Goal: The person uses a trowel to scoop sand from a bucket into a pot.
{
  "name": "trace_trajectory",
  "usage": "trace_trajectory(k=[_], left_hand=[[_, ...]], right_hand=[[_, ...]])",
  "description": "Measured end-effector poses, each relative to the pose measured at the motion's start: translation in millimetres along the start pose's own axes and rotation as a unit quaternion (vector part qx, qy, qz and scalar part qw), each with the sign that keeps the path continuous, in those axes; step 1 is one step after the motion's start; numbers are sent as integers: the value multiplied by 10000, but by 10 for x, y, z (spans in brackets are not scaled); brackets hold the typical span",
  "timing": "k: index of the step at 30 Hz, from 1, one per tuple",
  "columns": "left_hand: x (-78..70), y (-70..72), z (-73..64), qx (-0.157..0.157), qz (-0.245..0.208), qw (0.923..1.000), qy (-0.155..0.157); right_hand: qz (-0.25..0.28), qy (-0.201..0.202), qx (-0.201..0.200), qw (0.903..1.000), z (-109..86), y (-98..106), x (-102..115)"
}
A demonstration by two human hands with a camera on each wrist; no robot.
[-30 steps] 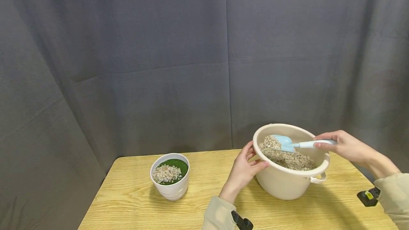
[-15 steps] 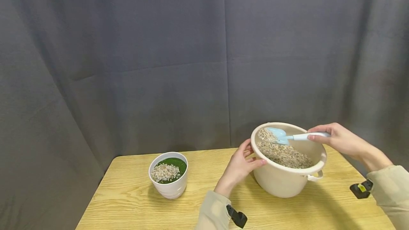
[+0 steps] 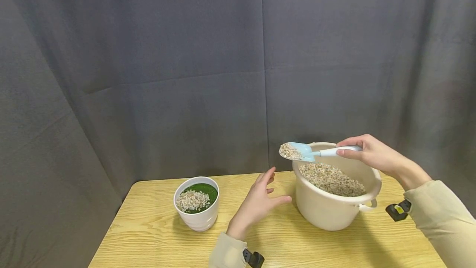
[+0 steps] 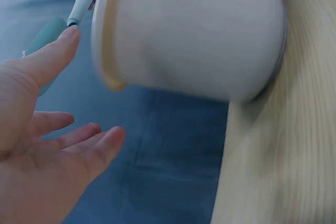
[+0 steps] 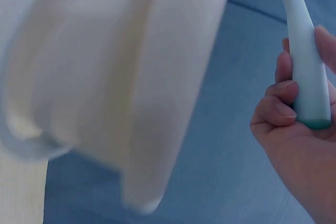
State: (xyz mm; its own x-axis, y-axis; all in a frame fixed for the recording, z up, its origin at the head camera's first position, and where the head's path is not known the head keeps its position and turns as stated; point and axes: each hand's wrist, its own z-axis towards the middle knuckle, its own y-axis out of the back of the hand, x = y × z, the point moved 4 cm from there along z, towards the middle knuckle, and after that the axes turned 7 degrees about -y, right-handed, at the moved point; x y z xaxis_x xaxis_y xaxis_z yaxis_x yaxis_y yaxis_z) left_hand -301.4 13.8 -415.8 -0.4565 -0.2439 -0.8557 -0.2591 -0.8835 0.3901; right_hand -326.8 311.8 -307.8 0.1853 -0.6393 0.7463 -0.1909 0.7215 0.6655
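My right hand [image 3: 372, 156] grips the pale handle of a light blue hand trowel [image 3: 304, 150]. Pale gravel [image 3: 290, 151] is heaped on its blade, which reaches over the left rim of a cream bucket [image 3: 327, 212]. More of the same gravel fills the lower part of the bucket. In the right wrist view, curled fingers [image 5: 283, 85] wrap the trowel handle [image 5: 307, 61]. My left hand [image 3: 256, 202] is off the bucket, held to its left with thumb and fingers spread, holding nothing; the left wrist view shows the open palm [image 4: 42, 166] beside the bucket wall.
A white pot [image 3: 202, 220] stands on the left of the wooden table [image 3: 148, 235], with a green surface [image 3: 208, 190] inside partly covered by pale gravel. The bucket's side handle [image 3: 368, 206] juts out at right front. A dark grey curtain [image 3: 201, 73] hangs behind the table.
The trowel has risen with its load of gravel and moved left, from inside the bucket to over its left rim. My left hand has let go of the bucket rim and drawn left.
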Motion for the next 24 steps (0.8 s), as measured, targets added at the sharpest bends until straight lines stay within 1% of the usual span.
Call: trace_trajectory(k=[3, 6, 8, 12, 14, 17, 18, 22, 24], left_hand=[[-27, 146, -96, -47, 314, 9995, -82], [-37, 302, -204, -98, 641, 9979, -84], [-41, 414, -285, -145, 839, 9963, -81], [-24, 665, -446, -339, 1059, 9938, -92], [-5, 798, -515, -495, 1144, 9922, -29], [29, 988, -596, -722, 1283, 9890, 120], [37, 1045, -618, -781, 1370, 9874, 139], [106, 1230, -712, -960, 1652, 9812, 275], [145, 1310, -762, -1034, 1709, 9793, 337]], right_hand=[[149, 0, 119, 9998, 64, -64, 83], [196, 51, 182, 9996, 120, -159, 165], [137, 153, 192, 9996, 156, -232, 226], [128, 449, 336, 9983, 229, -395, 373], [312, 508, 471, 9971, 268, -476, 443], [644, 419, 657, 9949, 319, -581, 521], [671, 415, 683, 9945, 333, -607, 545], [541, 480, 670, 9951, 370, -711, 621], [405, 549, 612, 9958, 394, -776, 650]])
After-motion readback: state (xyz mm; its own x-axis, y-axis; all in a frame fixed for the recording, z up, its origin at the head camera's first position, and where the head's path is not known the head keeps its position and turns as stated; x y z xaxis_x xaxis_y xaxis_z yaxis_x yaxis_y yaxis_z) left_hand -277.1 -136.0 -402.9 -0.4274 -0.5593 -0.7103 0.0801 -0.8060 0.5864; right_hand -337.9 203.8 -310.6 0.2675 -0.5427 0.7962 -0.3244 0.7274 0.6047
